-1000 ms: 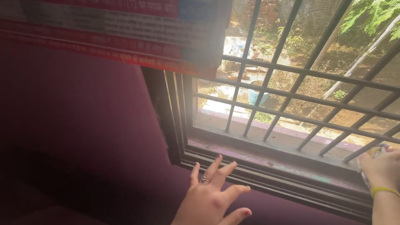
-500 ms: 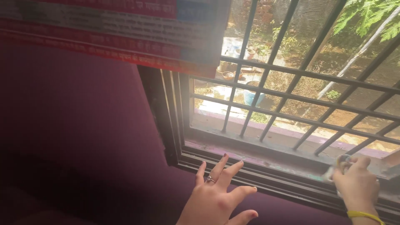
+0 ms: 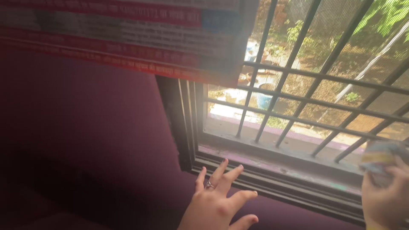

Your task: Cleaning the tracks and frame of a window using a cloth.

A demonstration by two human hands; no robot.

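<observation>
Maroon wall [image 3: 85,127] fills the left, with a printed poster [image 3: 128,38] hanging over the barred window [image 3: 306,85]. Below runs the window track [image 3: 272,179] on the sill. Left hand [image 3: 219,204] rests flat beside the track, fingers [image 3: 232,173] spread, likely for support. Right hand [image 3: 385,196] grips a pale cloth [image 3: 379,155] just above the sill, fingers curled round it.

Left hand [image 3: 219,204] spread on wall below window track [image 3: 277,187], right hand [image 3: 385,200] at right — cloth [image 3: 377,155] in it, grille [image 3: 306,98] behind.
</observation>
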